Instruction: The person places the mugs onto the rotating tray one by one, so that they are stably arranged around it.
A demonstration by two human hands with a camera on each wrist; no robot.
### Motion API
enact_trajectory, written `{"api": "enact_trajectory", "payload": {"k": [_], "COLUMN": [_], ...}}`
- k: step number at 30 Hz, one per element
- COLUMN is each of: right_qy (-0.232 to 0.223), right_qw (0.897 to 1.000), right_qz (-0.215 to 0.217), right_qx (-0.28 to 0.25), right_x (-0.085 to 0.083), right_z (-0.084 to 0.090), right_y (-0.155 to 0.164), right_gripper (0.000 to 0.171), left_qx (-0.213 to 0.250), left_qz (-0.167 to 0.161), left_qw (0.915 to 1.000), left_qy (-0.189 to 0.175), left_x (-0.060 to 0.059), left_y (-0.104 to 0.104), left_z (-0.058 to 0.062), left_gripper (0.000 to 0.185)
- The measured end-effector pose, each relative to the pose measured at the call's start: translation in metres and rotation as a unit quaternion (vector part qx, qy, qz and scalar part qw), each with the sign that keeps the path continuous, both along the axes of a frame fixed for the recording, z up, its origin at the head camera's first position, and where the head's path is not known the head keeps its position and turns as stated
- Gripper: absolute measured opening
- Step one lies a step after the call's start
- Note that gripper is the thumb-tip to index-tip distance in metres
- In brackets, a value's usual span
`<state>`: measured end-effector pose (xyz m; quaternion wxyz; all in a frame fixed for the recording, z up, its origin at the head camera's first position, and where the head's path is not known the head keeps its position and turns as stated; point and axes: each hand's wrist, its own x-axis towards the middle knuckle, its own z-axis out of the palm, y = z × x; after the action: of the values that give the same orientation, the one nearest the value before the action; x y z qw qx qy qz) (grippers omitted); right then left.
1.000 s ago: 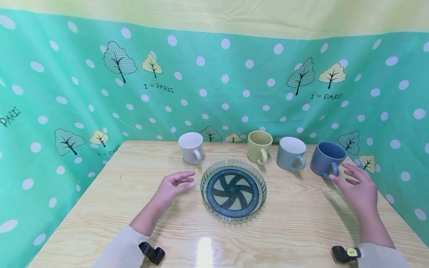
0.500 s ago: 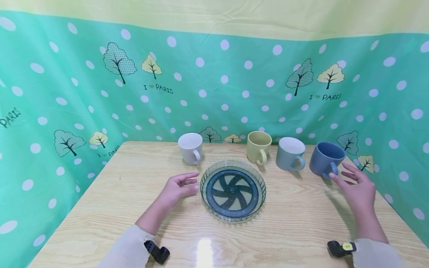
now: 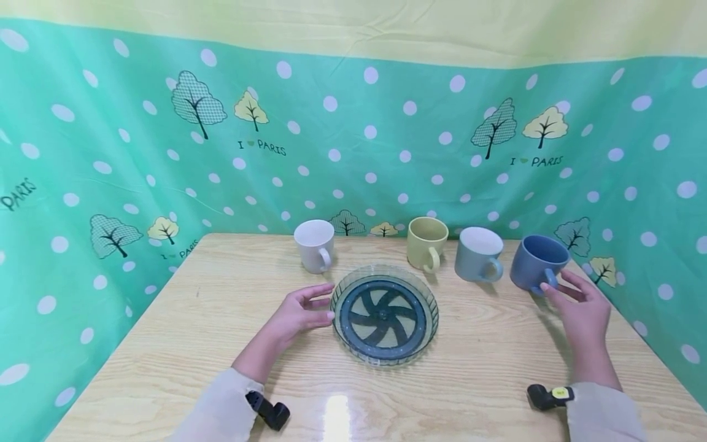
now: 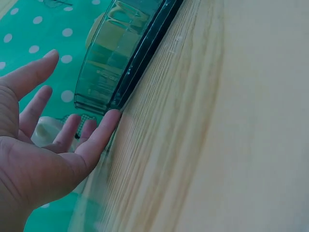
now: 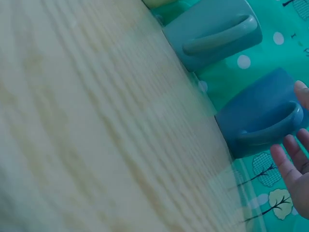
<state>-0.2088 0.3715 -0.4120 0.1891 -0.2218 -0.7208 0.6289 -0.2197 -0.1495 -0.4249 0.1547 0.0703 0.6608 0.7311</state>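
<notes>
One polka-dot cloth point(image 3: 353, 110) hangs behind one wooden table point(image 3: 469, 380). On the table, centrally, one round clear dish point(image 3: 381, 272) lies flat, opening upward. Two hands: the left hand point(image 3: 301, 312) has thumb and fingers parted at the dish's left rim, gripping nothing; the right hand point(image 3: 585, 310), half spread, is at the handle of the dark blue mug point(image 3: 531, 267), contact unclear. Four mugs stand upright: white mug point(image 3: 310, 253), yellow-green mug point(image 3: 424, 248), grey-blue mug point(image 3: 472, 258), and the dark blue one rightmost, its axis vertical, handle pointing toward the person and slightly right.
</notes>
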Motion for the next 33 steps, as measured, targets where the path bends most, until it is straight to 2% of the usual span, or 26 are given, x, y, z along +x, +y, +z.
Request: {"api": "enact_trajectory", "payload": {"k": [6, 16, 23, 28, 33], "right_qy": [0.047, 0.067, 0.034, 0.014, -0.002], "right_qw": [0.997, 0.995, 0.998, 0.998, 0.999], "right_qz": [0.0, 0.005, 0.031, 0.018, -0.001], "right_qx": [-0.055, -0.074, -0.053, -0.057, -0.049], "right_x": [-0.002, -0.008, -0.008, -0.007, -0.008], "right_z": [-0.006, -0.011, -0.013, -0.011, -0.01], "right_y": [0.003, 0.005, 0.006, 0.004, 0.002], "right_gripper": [0.067, 0.056, 0.061, 0.066, 0.064], "left_qx": [0.007, -0.003, -0.03, -0.034, -0.031], "left_qz": [-0.003, -0.009, -0.005, -0.014, -0.024], "left_qw": [0.9999, 0.9999, 0.9995, 0.9993, 0.9992], "left_qy": [-0.012, -0.002, 0.002, -0.006, -0.01], "left_x": [-0.002, -0.005, -0.007, -0.008, -0.009], "left_y": [0.002, 0.003, 0.003, 0.002, 0.002], "left_z": [-0.002, -0.003, -0.004, -0.004, -0.006], "left_gripper": [0.074, 0.076, 0.08, 0.077, 0.071]}}
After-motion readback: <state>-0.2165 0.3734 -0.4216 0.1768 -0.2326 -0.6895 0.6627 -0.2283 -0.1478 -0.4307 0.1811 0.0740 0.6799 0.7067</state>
